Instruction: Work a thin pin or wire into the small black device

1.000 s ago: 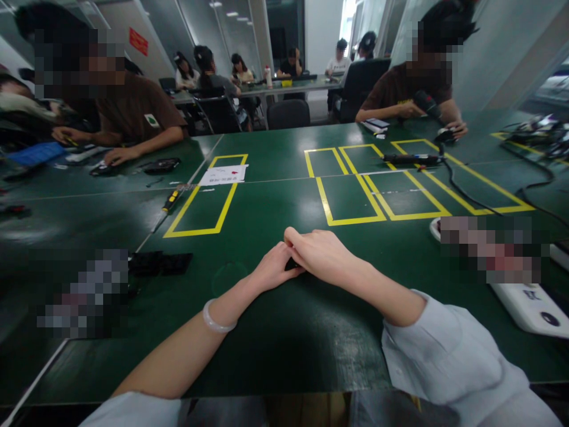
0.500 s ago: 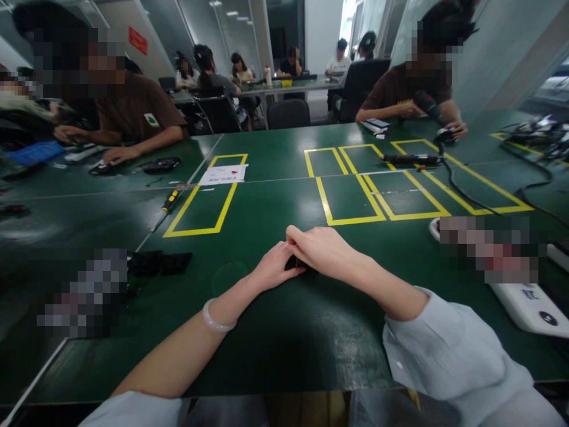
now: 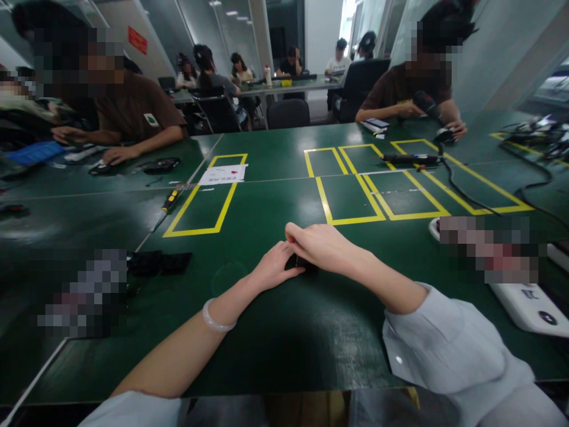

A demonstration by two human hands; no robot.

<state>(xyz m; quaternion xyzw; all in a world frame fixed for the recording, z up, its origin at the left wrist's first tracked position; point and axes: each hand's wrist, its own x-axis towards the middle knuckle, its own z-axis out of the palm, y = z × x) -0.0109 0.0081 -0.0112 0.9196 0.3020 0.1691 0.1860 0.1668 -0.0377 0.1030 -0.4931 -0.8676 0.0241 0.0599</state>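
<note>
Over the middle of the green table (image 3: 267, 344), my left hand (image 3: 276, 268) and my right hand (image 3: 320, 246) meet. A small dark object (image 3: 292, 261) shows only in part in the gap between them. My left fingers and thumb curl round it, close to the tabletop. With bent, pinched fingers, my right hand lies over it from above, touching the left fingertips. What the right fingers pinch is hidden. A pale bangle (image 3: 214, 319) circles my left wrist.
Left of my hands lie black flat pieces (image 3: 162, 262) and a yellow-black screwdriver (image 3: 169, 200). A white device (image 3: 528, 302) lies at the right. Beyond the yellow tape outlines (image 3: 355, 221) is a black rod-shaped tool (image 3: 411, 159) with a cable. Two co-workers sit across the table.
My right hand has tilted and risen very slightly, baring a little more of the dark object. My left hand stays in place.
</note>
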